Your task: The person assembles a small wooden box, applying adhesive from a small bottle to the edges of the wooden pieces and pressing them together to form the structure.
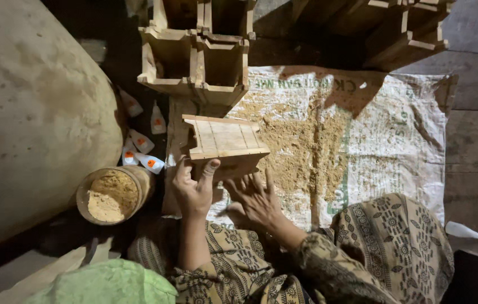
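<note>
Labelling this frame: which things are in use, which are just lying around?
In use: wooden box, held by left hand and right hand; woven sack; sawdust-like powder.
Lying about: jar of powder; stacked wooden boxes; small white packets.

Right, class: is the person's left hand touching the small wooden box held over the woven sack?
Touching. The head view shows the left hand gripping the wooden box at its near left edge, thumb pressed against the wood.
</note>
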